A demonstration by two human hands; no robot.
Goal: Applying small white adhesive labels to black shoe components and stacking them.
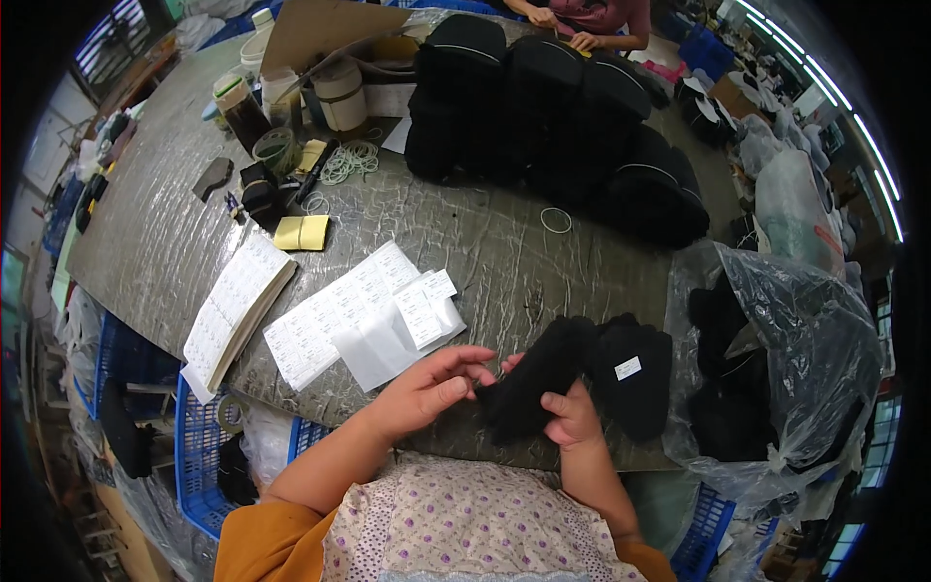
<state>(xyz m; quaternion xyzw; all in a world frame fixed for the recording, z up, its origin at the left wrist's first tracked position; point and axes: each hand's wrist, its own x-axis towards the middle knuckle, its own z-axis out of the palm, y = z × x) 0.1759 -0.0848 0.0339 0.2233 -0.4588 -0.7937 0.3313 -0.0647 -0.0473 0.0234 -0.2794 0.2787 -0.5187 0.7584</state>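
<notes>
While the right hand [572, 415] clasps the black cloth piece [535, 386] by the table's [504, 281] near edge and the left hand [429, 390], fingers parted, hangs just beside, the cloth looks light and soft, best pinched along its side.

Yel. pad [301, 234] lying nr pale bands [350, 163] | tall dk jar [244, 120] standing at back L | blue crate [190, 475] sitting below tbl [145, 223] edge, L | 1 co-worker [611, 19] working across tbl
</notes>
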